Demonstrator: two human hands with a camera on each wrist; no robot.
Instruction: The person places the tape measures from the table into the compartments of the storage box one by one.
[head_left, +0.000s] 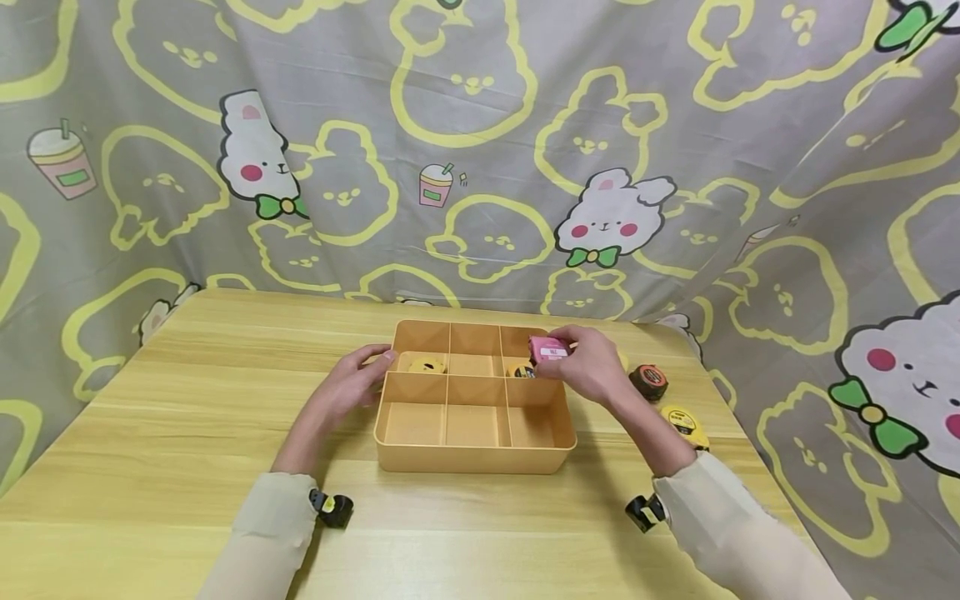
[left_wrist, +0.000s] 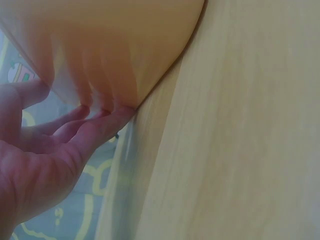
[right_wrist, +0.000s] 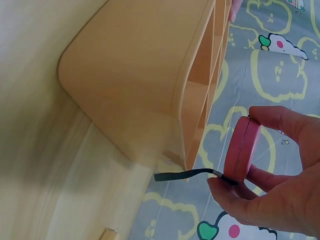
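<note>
The right hand (head_left: 592, 363) pinches a pink tape measure (head_left: 550, 349) over the back right compartment of an orange divided box (head_left: 472, 459). In the right wrist view, thumb and fingers grip the pink tape measure (right_wrist: 242, 149) by its edges, a black strap (right_wrist: 185, 174) hanging from it beside the box (right_wrist: 125, 75). Below it, a yellow tape measure (head_left: 521, 369) lies in the back right compartment; another yellow one (head_left: 427, 366) is in the back left compartment. The left hand (head_left: 352, 382) touches the box's left side, its fingertips against the wall in the left wrist view (left_wrist: 95, 55).
Right of the box, a black and red tape measure (head_left: 648, 382) and a yellow tape measure (head_left: 684, 425) lie on the wooden table (head_left: 187, 433). A patterned cloth (head_left: 480, 167) hangs behind the table and along its right side.
</note>
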